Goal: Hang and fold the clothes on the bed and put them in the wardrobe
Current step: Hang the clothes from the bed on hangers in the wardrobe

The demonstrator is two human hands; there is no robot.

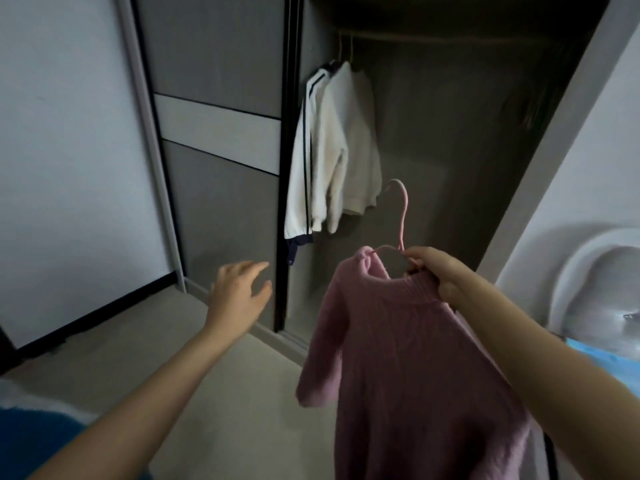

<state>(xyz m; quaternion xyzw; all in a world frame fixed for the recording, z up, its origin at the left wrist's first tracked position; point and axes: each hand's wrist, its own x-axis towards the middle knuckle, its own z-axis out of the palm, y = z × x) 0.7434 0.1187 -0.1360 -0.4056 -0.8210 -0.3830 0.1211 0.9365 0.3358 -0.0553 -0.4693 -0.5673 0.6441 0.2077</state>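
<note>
The right hand (433, 271) grips the pink hanger (401, 216) at its neck, fingers curled round it and the collar of the pink sweater (408, 368), in front of the open wardrobe (450, 133). The left hand (239, 292) is spread and holds nothing, near the sliding door (221, 150).

The knit could slide off one hanger arm if the hanger tips on the way up. The hook could also miss the dim rail (433, 38) or snag the white garments (339, 143) already hanging.

The hook points up toward the wardrobe, its opening facing left. The sweater's long axis runs from collar down toward the person, slanting right.
</note>
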